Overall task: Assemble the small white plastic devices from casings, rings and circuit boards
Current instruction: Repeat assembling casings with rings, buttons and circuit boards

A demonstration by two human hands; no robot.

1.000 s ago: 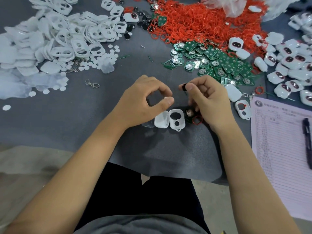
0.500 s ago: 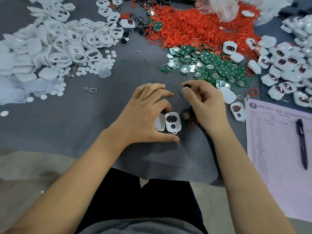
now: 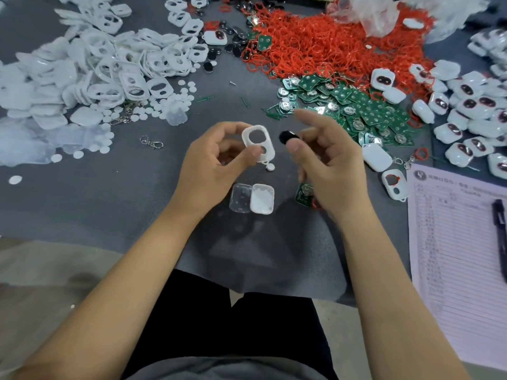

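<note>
Grey mat covers the desk [image 3: 82, 204], parts heaped all round. Nearest on the mat, between the wrists: a clear plastic insert [image 3: 240, 198] touching a white back casing [image 3: 262, 198], and a green circuit board [image 3: 304, 195] just right of them, partly under the right wrist. Right edge: a printed form [image 3: 452, 256] with a pen [image 3: 500, 237] on it.

Change: half a second ago the white front casing [image 3: 259, 142] lay flat on the mat under the left hand's fingers; now the left hand [image 3: 211, 165] has lifted it, thumb and fingers pinching its lower edge, two cutouts facing up. Right hand [image 3: 329, 163] pinches a small black button piece [image 3: 287, 137] at thumb and fingertips, other fingers loosely spread, just beside the casing, not touching. A small white disc [image 3: 270, 167] sits below the casing.

Likely meaning: button is about to be seated in a cutout; board, ring and back casing are not yet fitted.

Farther: green boards pile [image 3: 365, 111] mid-right, finished white devices [image 3: 477, 111] far right, red rings heap [image 3: 329, 42] far centre, white front casings pile [image 3: 109, 69] far left.
</note>
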